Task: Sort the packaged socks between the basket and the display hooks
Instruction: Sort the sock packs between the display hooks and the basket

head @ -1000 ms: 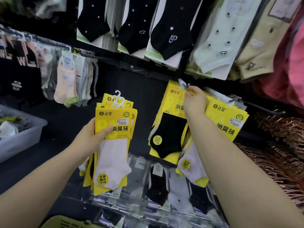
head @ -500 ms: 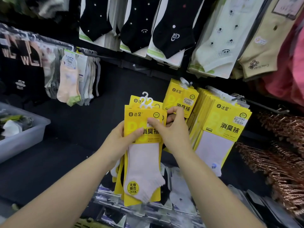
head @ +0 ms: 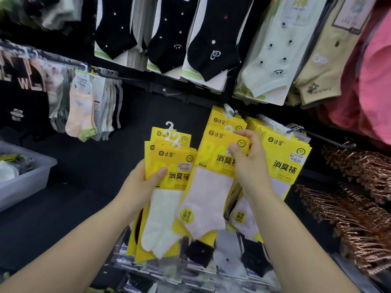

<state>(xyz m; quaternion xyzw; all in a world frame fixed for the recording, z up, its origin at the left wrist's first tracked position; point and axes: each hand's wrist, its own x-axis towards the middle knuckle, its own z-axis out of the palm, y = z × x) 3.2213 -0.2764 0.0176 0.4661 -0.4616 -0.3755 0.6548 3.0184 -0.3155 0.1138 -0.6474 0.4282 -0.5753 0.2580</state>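
My left hand (head: 141, 187) grips a stack of yellow sock packs (head: 167, 187) with white plastic hooks on top; the front pack shows a white sock. My right hand (head: 250, 166) pinches the upper edge of one yellow pack with a pale pink sock (head: 209, 187), held just right of the stack and in front of the hanging rows. Behind it, two rows of the same yellow packs (head: 283, 166) hang on display hooks (head: 231, 112). No basket shows clearly.
Black, cream and tan socks (head: 211, 49) hang on cards above. More socks (head: 81, 111) hang at the left. A grey plastic bin (head: 27, 178) sits at far left. Copper hangers (head: 359, 197) pile at the right. Clear-packed socks (head: 201, 261) lie below.
My right hand came off the hanging row, reached the stack in my left hand, and now has taken the pink-sock pack off its front and moved it right.
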